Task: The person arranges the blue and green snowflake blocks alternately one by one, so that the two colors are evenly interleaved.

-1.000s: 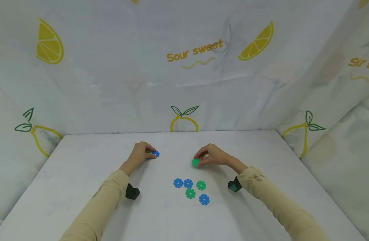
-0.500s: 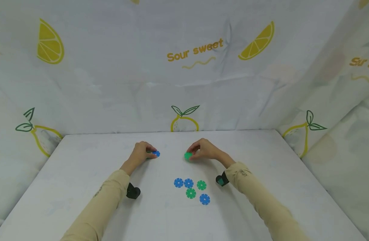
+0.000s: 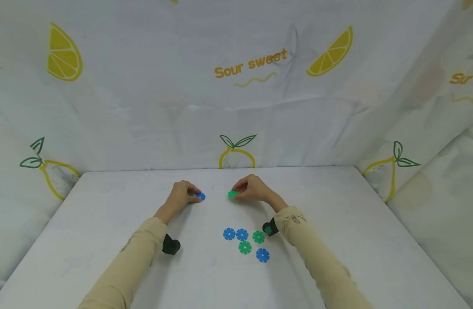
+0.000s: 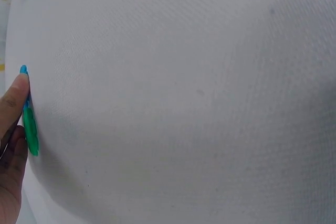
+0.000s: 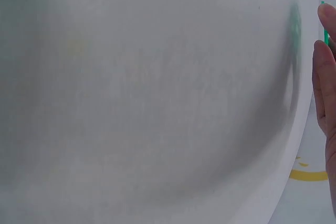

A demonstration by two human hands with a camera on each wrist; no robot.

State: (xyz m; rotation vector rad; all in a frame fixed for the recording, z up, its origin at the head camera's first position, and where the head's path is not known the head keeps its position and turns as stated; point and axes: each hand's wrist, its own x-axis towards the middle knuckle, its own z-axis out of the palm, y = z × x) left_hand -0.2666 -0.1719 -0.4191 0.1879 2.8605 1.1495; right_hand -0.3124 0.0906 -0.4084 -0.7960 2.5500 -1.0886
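Observation:
My left hand [image 3: 179,195] pinches a blue notched disc [image 3: 201,196] near the back of the table. In the left wrist view a green disc [image 4: 31,131] adjoins the blue one [image 4: 23,70] at the fingers of that hand [image 4: 11,129]. My right hand [image 3: 253,189] holds a green notched disc [image 3: 232,195] by its edge, a short way to the right of the blue disc and apart from it. In the right wrist view this green disc [image 5: 325,35] appears edge-on between thumb and fingers of the hand [image 5: 326,77].
On the white table [image 3: 116,206], nearer the front, lie several loose discs, among them a blue one [image 3: 262,255] and a green one [image 3: 244,247]. A black wrist device [image 3: 171,245] is below the left forearm, another [image 3: 270,228] by the right. A printed cloth [image 3: 144,107] rises behind.
My right hand has moved left and slightly toward the back with its green disc, nearer the left hand. The left hand keeps its place and grip.

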